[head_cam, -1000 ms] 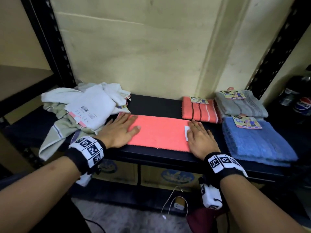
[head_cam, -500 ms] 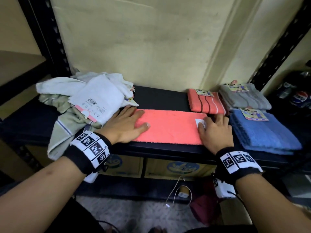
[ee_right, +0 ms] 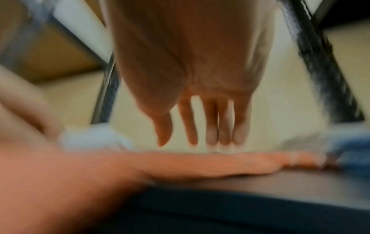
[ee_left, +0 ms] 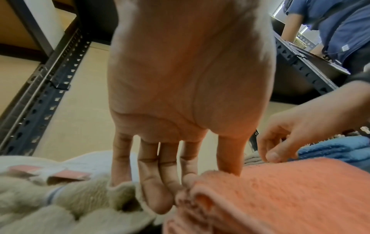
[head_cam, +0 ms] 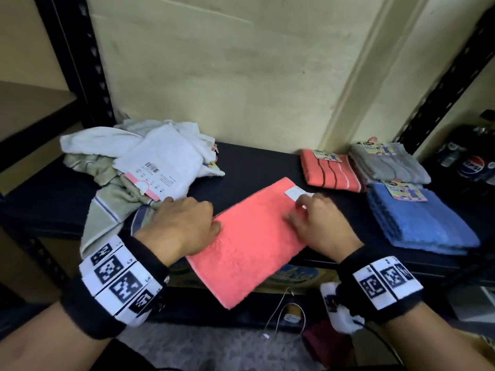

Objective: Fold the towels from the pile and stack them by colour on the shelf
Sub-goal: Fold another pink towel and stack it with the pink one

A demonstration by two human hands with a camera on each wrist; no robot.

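A coral towel (head_cam: 249, 236) folded into a long strip lies slantwise on the black shelf (head_cam: 254, 162), its near end hanging over the front edge. My left hand (head_cam: 211, 223) pinches its left edge, thumb on top (ee_left: 190, 182). My right hand (head_cam: 302, 210) rests its fingertips on the towel's far right part beside a white label; the right wrist view is blurred and shows straight fingers (ee_right: 200, 139) on the coral towel (ee_right: 200, 161). The unfolded pile (head_cam: 134, 167) of white and pale green towels sits at the left.
Folded stacks stand at the right: coral striped (head_cam: 329, 170), grey (head_cam: 388, 164), blue (head_cam: 417, 220). Black slotted uprights flank the shelf. Pepsi bottles (head_cam: 471, 164) stand far right. Boxes and a cable lie below. Another person (ee_left: 330, 23) stands behind.
The coral strip has swung from lying along the shelf to slanting, with its near end now over the front edge. My left hand went from flat on it to pinching its edge.
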